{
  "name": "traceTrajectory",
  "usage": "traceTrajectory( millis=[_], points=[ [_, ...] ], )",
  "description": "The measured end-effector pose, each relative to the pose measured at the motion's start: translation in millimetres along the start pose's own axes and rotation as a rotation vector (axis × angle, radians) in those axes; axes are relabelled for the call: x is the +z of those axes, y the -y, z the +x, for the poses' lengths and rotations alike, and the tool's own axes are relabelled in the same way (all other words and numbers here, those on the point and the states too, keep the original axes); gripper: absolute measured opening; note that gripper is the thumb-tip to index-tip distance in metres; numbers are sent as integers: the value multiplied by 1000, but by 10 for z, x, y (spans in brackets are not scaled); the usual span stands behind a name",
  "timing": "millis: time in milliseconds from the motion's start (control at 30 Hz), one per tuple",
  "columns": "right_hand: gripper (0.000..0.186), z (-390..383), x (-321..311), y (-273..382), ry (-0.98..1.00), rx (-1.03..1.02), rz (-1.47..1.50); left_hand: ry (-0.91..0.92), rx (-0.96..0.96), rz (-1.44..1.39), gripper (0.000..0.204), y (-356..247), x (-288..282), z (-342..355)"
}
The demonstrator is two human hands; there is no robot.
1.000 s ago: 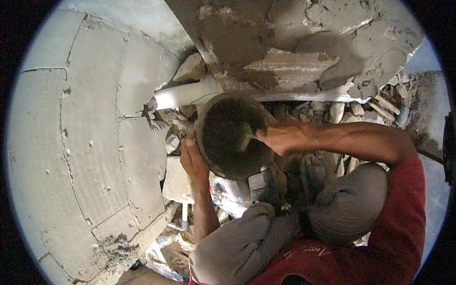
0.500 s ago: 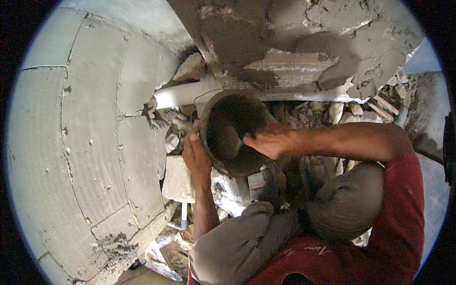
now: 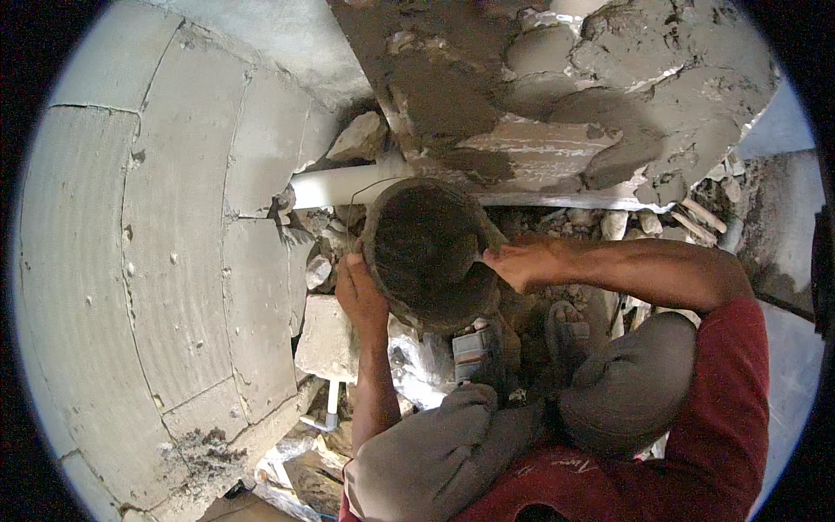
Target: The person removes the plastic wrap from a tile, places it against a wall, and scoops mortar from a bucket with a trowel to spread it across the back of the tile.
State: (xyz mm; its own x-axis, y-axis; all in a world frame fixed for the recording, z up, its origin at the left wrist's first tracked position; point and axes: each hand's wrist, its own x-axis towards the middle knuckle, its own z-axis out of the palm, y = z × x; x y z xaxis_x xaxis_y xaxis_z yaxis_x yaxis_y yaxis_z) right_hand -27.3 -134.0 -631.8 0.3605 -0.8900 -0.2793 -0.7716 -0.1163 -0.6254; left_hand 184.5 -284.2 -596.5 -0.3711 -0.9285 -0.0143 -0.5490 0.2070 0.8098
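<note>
A dark, mortar-smeared bucket (image 3: 383, 283) with a thin wire handle stands tilted in front of me, its mouth toward me and its inside in deep shadow. My left hand (image 3: 361, 291) grips the left side of its rim, thumb on top. At the right side of the mouth is my right hand (image 3: 524, 264), closed, its fingertips just at the rim. Whatever it holds is lost in the dark of the bucket. Beyond the bucket, wet grey mortar (image 3: 609, 109) covers a wall surface in uneven patches.
A pale block wall (image 3: 174, 261) rises on the left. Behind the bucket runs a white pipe (image 3: 335, 187). Rubble and stones (image 3: 358, 137) lie around, with a pale block (image 3: 323, 339) by my left forearm and a small pipe elbow (image 3: 329, 422). My sandalled feet (image 3: 570, 326) are below the bucket.
My right hand has drawn back to the right, from inside the bucket's mouth to its rim. The left hand keeps its hold. The whole view has shifted slightly.
</note>
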Motion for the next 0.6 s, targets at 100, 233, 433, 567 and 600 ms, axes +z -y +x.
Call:
traceTrajectory(
  millis=[100,233,433,567,600],
  points=[
    [40,48,-379,326,-28,53,74,-7,7,0,44,-16,-11,13],
    [43,80,-12,90,-85,-1,-12,62,-38,21,46,-194,88,-53],
    [51,84,-238,162,-55,38,21,-76,72,-115,43,-68,151,-30],
    [50,106,-191,137,-307,11,-187,-45,328,405,42,76,174,-22],
    [47,69,-207,121,-105,79,-69,-47,222,201,41,-105,172,-51]
  ],
)
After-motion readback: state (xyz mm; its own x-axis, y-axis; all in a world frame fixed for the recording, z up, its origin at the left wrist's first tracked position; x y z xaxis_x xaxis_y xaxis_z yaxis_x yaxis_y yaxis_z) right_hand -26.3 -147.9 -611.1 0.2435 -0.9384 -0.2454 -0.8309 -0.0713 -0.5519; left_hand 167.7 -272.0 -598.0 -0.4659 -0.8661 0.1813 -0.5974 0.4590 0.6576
